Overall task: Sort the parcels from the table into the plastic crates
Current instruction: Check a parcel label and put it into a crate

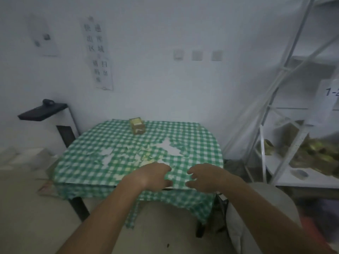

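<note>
A small brown cardboard parcel with yellowish tape stands at the far edge of the table, which is covered with a worn green-and-white checked cloth. My left hand and my right hand hover side by side over the table's near edge, fingers loosely curled toward each other, holding nothing. Both hands are well short of the parcel. No plastic crate shows in this view.
A white metal shelf rack with brownish packages stands to the right. A black device on a stand sits left of the table. Flat cardboard lies on the floor at the left. A grey rounded object is at the lower right.
</note>
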